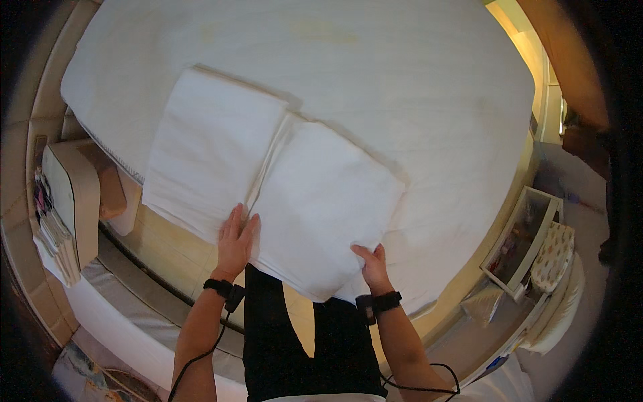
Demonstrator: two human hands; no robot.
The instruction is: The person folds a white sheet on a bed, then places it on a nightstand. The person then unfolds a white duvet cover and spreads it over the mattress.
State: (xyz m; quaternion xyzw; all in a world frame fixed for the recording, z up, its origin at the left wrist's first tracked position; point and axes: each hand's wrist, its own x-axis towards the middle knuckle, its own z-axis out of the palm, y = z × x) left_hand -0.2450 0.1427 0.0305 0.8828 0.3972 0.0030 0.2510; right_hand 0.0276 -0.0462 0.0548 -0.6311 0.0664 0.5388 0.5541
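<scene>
A folded white cloth (pixel 326 186), likely bed linen, lies over the near edge of a pale bed (pixel 442 140). Its left panel (pixel 211 145) and right panel meet along a raised central fold. My left hand (pixel 235 243) rests on the near end of that fold, thumb and fingers spread. At the near right edge, my right hand (pixel 374 266) has its thumb on top of the right panel; its other fingers are mostly hidden by the edge. Each wrist wears a black strap with a small cabled device.
A rounded cream bedside cabinet (pixel 75 196) stands at the left, with folded cloths (pixel 55 241) beside it. On the right are a white-framed glass-topped case (pixel 522 241) and a patterned cushion (pixel 552 256). Black cables (pixel 201 357) hang from both wrists.
</scene>
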